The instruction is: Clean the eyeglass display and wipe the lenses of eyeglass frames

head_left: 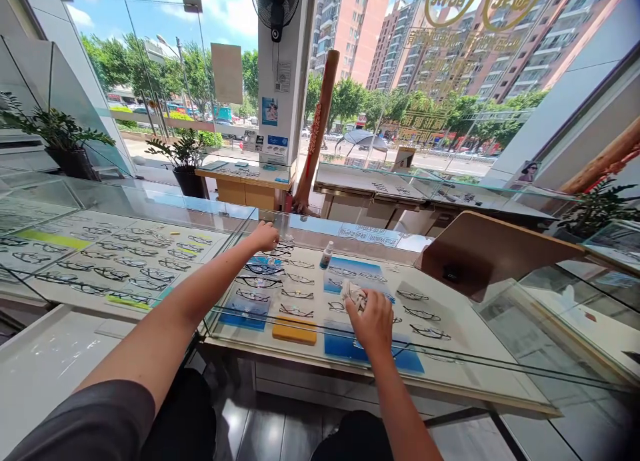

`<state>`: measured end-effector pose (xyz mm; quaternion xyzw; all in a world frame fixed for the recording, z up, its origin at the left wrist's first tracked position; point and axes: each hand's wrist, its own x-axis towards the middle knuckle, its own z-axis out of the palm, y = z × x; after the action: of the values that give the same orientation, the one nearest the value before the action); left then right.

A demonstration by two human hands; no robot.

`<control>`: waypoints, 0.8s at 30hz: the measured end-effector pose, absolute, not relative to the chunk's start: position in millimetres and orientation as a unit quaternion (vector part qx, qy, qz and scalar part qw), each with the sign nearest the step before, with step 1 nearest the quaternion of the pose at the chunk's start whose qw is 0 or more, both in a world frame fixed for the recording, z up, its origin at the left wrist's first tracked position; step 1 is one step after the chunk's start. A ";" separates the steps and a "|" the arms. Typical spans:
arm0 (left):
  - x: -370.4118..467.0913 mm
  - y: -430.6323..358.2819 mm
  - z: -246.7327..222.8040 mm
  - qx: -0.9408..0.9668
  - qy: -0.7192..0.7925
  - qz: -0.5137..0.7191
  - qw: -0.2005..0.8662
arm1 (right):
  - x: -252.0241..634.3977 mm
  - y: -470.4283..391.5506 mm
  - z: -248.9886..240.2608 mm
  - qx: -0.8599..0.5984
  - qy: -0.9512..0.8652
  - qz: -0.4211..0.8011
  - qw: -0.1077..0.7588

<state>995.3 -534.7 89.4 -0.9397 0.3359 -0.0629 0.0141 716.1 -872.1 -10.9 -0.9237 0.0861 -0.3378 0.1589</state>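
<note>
A crumpled light cloth [354,294] is bunched in my right hand [373,318], its fingers closed round it over the glass display case [240,214]. My left hand [264,236] reaches to the far side of the case with curled fingers; whatever they grip, if anything, is hidden. Between the hands, a small white-capped bottle [327,255] stands upright. Under the glass lie rows of eyeglasses [297,311], some on blue cards [243,312]. A yellow-orange glasses case [294,330] is near the front edge.
A brown tilted panel [493,251] stands on the right of the counter. More eyeglasses [115,273] fill the case at left, above an open white drawer [55,354]. Beyond are potted plants [189,171], a wooden post [320,114], further showcases [370,178] and large windows.
</note>
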 end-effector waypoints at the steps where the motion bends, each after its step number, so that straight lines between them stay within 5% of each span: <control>1: 991.7 -535.2 91.4 -0.940 0.334 -0.063 0.013 | 716.4 -872.1 -10.9 -0.924 0.088 -0.338 0.159; 11: 912.0 -509.7 155.3 -0.937 0.320 -0.121 -0.062 | 717.0 -873.9 -11.3 -0.917 0.094 -0.349 0.172; 17: 767.3 -436.3 157.2 -0.880 0.401 0.140 -0.212 | 717.0 -877.4 -10.6 -0.911 0.087 -0.364 0.172; 24: 688.1 -352.5 67.0 -0.867 0.283 0.345 -0.224 | 718.7 -886.0 -10.8 -0.917 0.084 -0.360 0.150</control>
<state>688.1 -352.5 67.0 -0.8667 0.2826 0.3447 -0.2241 718.7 -886.0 -10.8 -0.9170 0.0844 -0.3599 0.1497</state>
